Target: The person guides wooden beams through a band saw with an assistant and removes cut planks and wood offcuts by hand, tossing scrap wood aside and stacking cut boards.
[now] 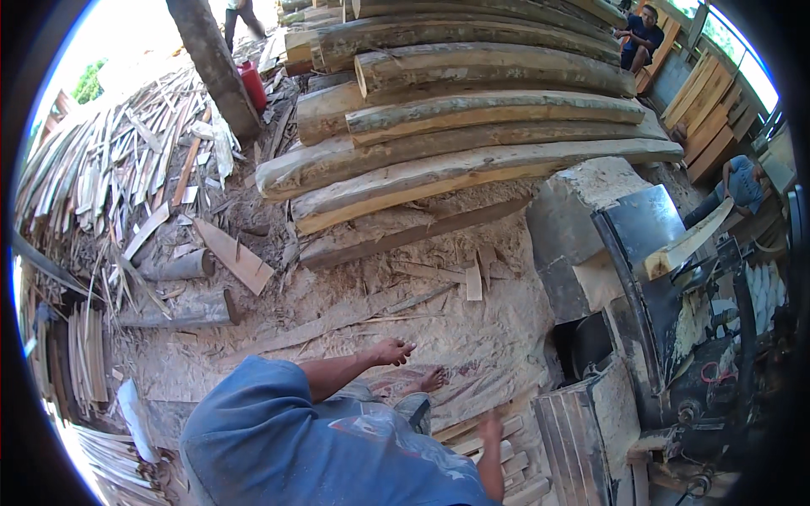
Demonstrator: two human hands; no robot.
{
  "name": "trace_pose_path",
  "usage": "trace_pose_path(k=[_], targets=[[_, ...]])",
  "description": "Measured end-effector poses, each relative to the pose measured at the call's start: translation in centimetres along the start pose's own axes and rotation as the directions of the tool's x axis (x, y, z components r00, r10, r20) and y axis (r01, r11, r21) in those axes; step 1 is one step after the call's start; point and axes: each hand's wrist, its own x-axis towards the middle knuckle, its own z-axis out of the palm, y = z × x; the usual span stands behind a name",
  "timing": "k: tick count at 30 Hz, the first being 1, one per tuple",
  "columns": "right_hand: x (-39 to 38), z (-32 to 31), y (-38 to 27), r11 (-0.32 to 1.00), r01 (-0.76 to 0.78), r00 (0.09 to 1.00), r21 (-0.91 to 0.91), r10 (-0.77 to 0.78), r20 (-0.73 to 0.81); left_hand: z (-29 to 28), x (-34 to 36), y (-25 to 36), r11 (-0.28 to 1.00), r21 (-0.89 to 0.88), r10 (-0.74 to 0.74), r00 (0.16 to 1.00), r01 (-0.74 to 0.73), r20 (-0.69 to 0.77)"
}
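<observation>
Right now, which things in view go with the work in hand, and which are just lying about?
Likely part of the work:
machine at right
cut wood near the right hand
stacked logs

Seemingly just lying about:
scrap pile at left
red can

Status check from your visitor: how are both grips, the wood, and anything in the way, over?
Left grip empty, loosely open. Right grip blurred, contents unclear. Cut wood pieces beside it. Stacked logs ahead, black machine rightward.

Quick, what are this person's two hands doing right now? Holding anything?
Left hand: loosely open, nothing visible in its grip.
Right hand: blurred; cannot tell whether open or closed.
</observation>
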Motion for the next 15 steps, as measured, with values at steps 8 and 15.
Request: trace_pose_path(k=[8, 15], targets=[[-28.5, 16.0, 14.5, 0.799, 0.141, 0.948, -0.585, 0.062, 0.313, -6.0, -6.0, -13.7, 0.988, 0.149, -0.017, 0.997, 0.029, -0.079], [-35.4, 17.8, 16.8, 0.881, 0.103, 0.968, -0.461, 0.019, 0.252, -7.6, -10.9, -22.4, 0.946, 0.15, -0.288, 0.958, 0.287, -0.016]])
